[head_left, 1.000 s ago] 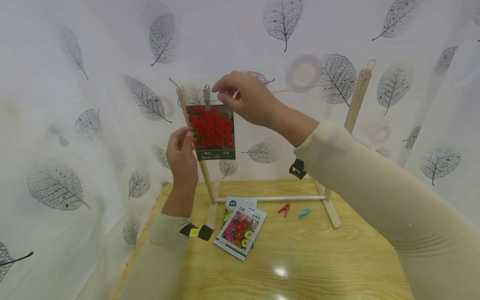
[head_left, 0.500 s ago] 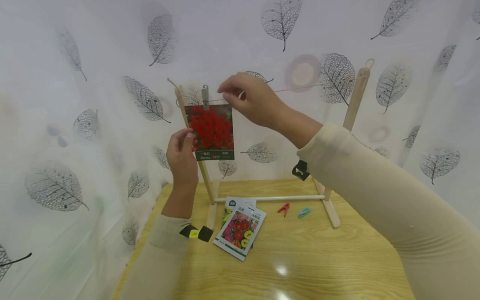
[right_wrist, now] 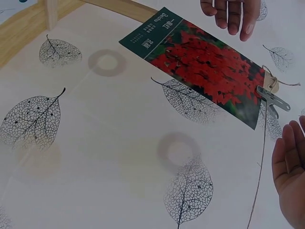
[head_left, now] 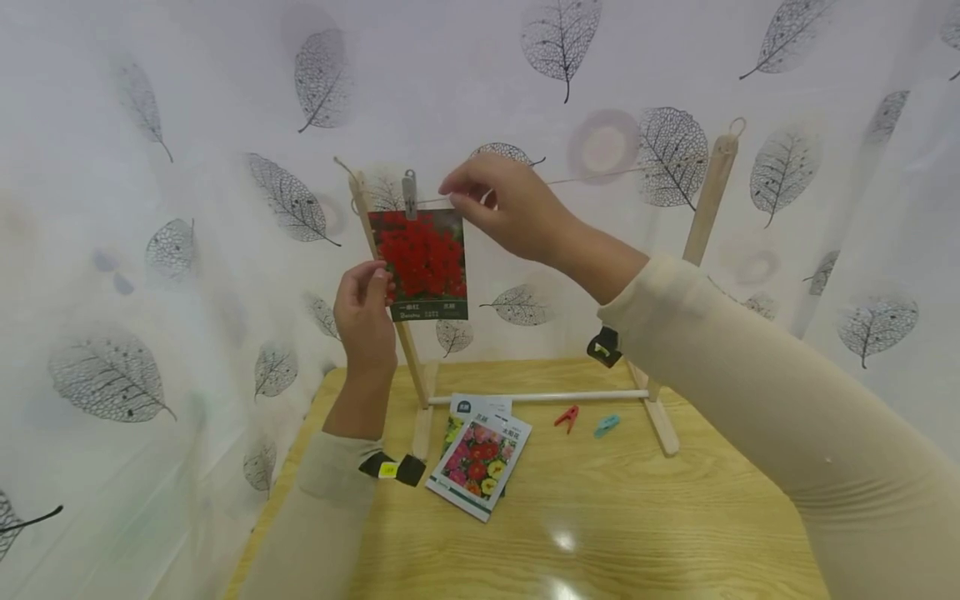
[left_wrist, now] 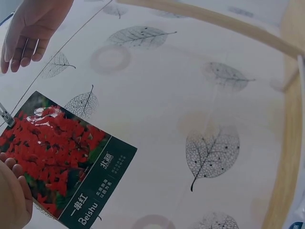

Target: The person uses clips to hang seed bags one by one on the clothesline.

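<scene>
A seed packet with red flowers (head_left: pixel 422 260) hangs from the string (right_wrist: pixel 259 164) by a metal clip (head_left: pixel 409 195) at its top edge. Beside the packet's left edge is my left hand (head_left: pixel 364 321), fingers loosely bent; the right wrist view shows a gap between these fingertips and the packet (right_wrist: pixel 209 71). My right hand (head_left: pixel 517 204) hovers just right of the clip with relaxed fingers, holding nothing. In the right wrist view its fingers stand apart from the clip (right_wrist: pixel 272 100). Part of the left fingers is hidden in the head view.
A wooden frame with upright posts (head_left: pixel 708 204) and a white crossbar (head_left: pixel 570 397) stands on the wood-grain table (head_left: pixel 637 517). Flower seed packets (head_left: pixel 480 467) lie overlapping at its left. A red clothespin (head_left: pixel 567 418) and a teal one (head_left: pixel 607 426) lie near the crossbar.
My right hand has drawn away from the metal clip, slightly to the right. The left hand stays beside the packet, nearly still, and the packet keeps hanging in place.
</scene>
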`<state>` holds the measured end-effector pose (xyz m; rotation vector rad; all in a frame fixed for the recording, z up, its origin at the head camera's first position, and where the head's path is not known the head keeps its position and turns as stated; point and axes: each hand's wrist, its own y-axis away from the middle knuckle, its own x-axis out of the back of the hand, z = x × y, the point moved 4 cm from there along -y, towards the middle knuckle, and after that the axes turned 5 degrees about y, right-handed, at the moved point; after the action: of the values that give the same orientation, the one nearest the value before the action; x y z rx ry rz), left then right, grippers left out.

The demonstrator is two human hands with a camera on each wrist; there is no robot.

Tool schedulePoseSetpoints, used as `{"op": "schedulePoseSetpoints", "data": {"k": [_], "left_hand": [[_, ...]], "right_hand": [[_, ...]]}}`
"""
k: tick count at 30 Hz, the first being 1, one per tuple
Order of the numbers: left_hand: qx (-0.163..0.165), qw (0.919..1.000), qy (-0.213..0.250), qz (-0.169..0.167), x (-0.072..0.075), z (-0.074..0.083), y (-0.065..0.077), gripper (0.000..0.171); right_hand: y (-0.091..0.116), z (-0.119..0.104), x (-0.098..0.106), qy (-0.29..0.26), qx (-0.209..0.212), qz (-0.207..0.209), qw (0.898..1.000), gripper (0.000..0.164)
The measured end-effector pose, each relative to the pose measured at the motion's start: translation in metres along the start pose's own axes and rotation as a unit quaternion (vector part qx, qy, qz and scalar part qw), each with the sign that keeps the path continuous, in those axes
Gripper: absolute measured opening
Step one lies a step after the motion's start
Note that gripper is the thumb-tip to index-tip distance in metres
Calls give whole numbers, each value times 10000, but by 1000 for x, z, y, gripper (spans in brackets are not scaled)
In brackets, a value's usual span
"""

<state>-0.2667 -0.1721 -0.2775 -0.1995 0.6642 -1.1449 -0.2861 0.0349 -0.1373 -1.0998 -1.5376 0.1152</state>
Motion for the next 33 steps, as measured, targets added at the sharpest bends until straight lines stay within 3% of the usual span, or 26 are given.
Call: {"op": "schedulePoseSetpoints", "data": {"k": [9, 17, 25, 33], "left_hand": [[74, 9998, -185, 7, 0, 0, 2, 14], [186, 9997, 93, -121, 3, -4, 3, 12], [221, 9988, -399, -165, 4, -6, 6, 18], [177, 9985, -446, -267, 6, -8, 12, 20]], "right_hand": [[8, 4, -1, -39, -41, -17, 10000, 22], [14, 7, -3, -99, -99, -50, 9999, 23], [24, 10, -4, -114, -134, -81, 9998, 23], [35, 16, -6, -221, -275, -141, 9993, 23]]}}
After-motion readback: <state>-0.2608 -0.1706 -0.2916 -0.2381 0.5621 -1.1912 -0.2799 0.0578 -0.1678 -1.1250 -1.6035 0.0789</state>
